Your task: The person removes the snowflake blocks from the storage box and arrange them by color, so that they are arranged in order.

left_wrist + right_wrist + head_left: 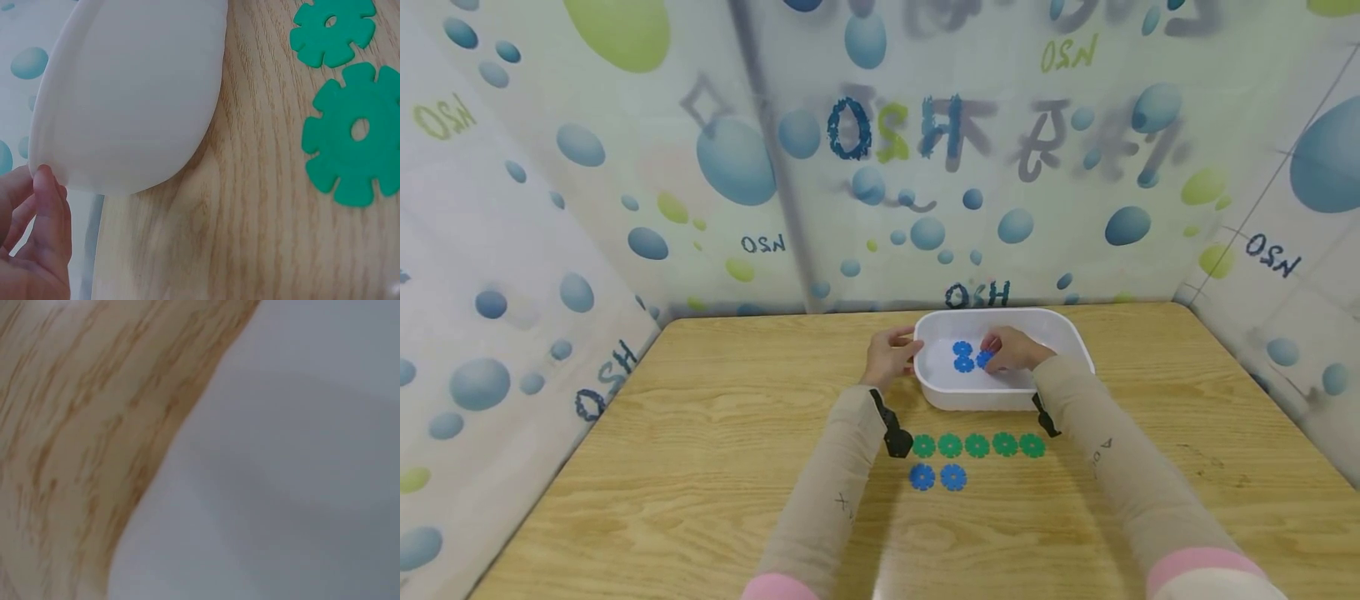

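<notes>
A white plastic basin stands on the wooden table. At its left end my left hand pinches the rim; the left wrist view shows the fingertips right at the edge. My right hand reaches inside the basin and pinches a blue notched disc by its fingertips. Two more blue flower-shaped discs lie beside it on the basin floor. The right wrist view has only the blurred basin wall and table; the hand is hidden there.
In front of the basin, several green notched discs form a straight row on the table. Below its left end lie two blue discs side by side. A patterned curtain hangs behind the table and at both sides.
</notes>
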A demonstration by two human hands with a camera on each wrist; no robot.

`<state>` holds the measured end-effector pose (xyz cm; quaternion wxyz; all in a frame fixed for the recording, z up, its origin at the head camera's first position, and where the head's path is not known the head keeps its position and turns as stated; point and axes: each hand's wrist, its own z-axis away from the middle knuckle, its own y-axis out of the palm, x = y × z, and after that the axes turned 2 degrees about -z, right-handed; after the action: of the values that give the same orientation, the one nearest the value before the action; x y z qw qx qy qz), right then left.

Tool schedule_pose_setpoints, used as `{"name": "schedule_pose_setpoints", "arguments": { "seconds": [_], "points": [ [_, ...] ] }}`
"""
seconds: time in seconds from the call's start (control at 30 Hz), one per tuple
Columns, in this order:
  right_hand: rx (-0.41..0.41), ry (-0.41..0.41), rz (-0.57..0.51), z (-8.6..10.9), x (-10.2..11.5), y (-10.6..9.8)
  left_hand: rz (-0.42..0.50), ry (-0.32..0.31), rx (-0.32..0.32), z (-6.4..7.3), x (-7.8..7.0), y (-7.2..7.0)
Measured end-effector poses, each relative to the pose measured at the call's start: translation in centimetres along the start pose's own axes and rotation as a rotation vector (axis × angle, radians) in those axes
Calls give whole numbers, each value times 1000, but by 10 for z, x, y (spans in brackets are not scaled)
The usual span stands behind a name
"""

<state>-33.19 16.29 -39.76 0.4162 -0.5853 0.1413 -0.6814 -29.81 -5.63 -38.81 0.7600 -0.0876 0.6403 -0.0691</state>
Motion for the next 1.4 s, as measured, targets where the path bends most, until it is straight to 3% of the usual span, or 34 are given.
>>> {"name": "schedule_pose_setpoints", "arguments": {
  "seconds": [0.17,0.33,0.7,0.87,1.2,1.4],
  "points": [
    [-15,44,-13,2,3,0,2,6,-2,0,1,0],
    [-4,20,-40,3,5,0,-1,-1,0,0,1,0],
    [-14,-131,-73,7,11,0,5,27,3,2,0,-1],
    [-38,-147,-100,16,16,0,4,31,6,3,0,-1],
    [8,-250,-316,39,27,2,10,21,4,3,-2,-2],
    [36,-315,-333,59,33,-1,-1,12,10,1,-1,-1]
  ]
}}
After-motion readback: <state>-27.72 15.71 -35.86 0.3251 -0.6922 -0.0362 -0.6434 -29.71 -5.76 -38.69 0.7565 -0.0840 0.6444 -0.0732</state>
